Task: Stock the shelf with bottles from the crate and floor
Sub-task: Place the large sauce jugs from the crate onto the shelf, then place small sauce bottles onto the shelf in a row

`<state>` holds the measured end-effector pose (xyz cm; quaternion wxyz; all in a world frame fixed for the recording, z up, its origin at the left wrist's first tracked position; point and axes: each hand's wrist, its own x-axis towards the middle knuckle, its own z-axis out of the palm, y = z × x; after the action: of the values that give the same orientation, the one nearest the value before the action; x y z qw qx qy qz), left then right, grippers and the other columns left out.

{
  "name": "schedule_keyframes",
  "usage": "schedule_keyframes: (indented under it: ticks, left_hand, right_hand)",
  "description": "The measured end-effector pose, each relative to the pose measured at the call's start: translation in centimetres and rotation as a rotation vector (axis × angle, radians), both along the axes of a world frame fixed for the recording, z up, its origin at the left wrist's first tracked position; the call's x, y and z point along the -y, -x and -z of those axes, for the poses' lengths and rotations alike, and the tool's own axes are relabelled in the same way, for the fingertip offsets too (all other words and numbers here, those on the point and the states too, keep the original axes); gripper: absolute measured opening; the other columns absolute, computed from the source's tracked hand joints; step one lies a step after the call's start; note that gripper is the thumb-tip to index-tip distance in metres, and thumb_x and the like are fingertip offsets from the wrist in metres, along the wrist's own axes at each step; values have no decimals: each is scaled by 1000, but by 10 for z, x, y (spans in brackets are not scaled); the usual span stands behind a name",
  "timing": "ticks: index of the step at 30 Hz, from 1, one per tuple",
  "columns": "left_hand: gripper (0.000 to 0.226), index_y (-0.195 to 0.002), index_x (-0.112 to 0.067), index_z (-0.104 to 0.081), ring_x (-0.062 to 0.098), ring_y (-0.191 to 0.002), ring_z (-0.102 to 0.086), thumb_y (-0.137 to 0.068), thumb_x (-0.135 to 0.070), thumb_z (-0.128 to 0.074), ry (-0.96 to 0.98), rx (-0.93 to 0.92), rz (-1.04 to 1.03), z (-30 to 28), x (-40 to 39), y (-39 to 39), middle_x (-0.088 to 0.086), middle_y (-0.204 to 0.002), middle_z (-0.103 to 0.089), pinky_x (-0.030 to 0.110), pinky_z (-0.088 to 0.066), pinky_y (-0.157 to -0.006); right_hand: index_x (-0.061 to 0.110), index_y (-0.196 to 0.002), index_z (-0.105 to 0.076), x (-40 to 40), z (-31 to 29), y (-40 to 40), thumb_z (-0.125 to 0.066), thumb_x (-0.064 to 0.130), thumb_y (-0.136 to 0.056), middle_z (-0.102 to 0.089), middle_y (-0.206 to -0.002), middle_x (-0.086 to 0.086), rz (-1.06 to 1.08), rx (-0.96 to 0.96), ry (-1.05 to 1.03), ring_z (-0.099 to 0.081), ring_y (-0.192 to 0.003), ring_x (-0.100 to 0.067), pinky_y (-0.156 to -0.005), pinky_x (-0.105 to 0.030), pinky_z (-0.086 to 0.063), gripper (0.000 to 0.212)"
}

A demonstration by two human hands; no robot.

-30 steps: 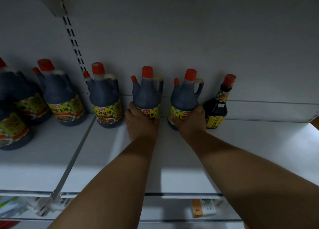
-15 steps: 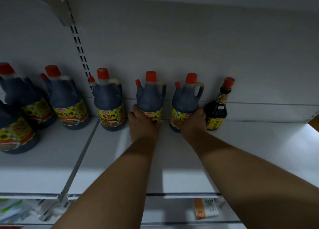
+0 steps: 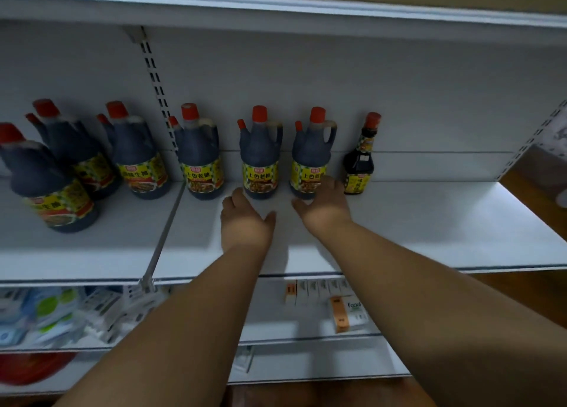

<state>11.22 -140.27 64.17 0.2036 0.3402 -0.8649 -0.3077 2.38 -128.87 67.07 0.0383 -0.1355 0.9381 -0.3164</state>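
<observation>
Several dark soy sauce jugs with red caps and yellow labels stand along the back of the white shelf (image 3: 429, 222). My left hand (image 3: 245, 219) hovers with relaxed fingers just in front of the middle jug (image 3: 260, 155), holding nothing. Fingers spread, my right hand (image 3: 323, 205) is close to the base of the jug to the right (image 3: 311, 152); whether it still touches the jug is unclear. A slim dark bottle (image 3: 360, 158) stands right of that jug. No crate or floor bottles are in view.
More jugs crowd the shelf's left bay (image 3: 61, 173), past a metal divider rail (image 3: 162, 234). An upper shelf (image 3: 276, 7) overhangs. Below, a lower shelf holds small boxes (image 3: 346, 313) and packaged goods (image 3: 55, 314). Bare shelf surface lies to the right of the slim bottle.
Both hands have let go of the two jugs they were gripping and drawn back toward me. The view has tilted down and pulled away from the shelf.
</observation>
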Motion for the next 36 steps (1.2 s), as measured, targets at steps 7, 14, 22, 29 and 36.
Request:
schedule_keyframes:
  ticks: [7, 14, 22, 29, 36]
  left_hand:
    - [76, -145, -11, -35, 29, -131, -42, -84, -35, -72, 57, 2, -38, -8, -50, -83, 12, -142, -41, 41, -40, -103]
    - [71, -142, -12, -38, 28, -127, -46, -84, -34, -72, 87, 37, -35, 6, -79, -180, 11, -137, -46, 41, -43, -101]
    - [66, -139, -14, -41, 27, -122, -50, -85, -35, -71, 79, 21, 4, 12, -36, -285, 9, -132, -49, 41, -44, -98]
    - [62, -137, -17, -43, 26, -121, -49, -85, -37, -69, 145, 202, 49, 35, 51, -407, 7, -132, -50, 42, -46, -97]
    - [63, -139, -16, -42, 26, -122, -47, -86, -37, -69, 68, 244, 43, 53, 98, -438, 6, -131, -49, 38, -43, -98]
  right_hand:
    - [9, -145, -34, -42, 4, -80, -69, 35, -86, -38, -144, -16, -136, 1, 74, -44, -130, -34, -106, -40, -41, 74]
    - [10, -143, -37, -72, 11, -167, -68, 38, -88, -43, -138, -13, -259, -36, 56, -44, -126, -32, -104, -39, -40, 69]
    - [13, -140, -40, -33, 6, -265, -66, 40, -89, -43, -137, -10, -292, -78, 71, -44, -126, -29, -103, -39, -41, 63]
    - [12, -142, -40, 44, 39, -370, -63, 40, -91, -44, -141, -10, -257, 50, 56, -46, -126, -27, -100, -35, -40, 63]
    - [12, -137, -43, 102, 67, -401, -65, 38, -89, -47, -134, -11, -353, 45, 12, -48, -122, -28, -97, -35, -41, 59]
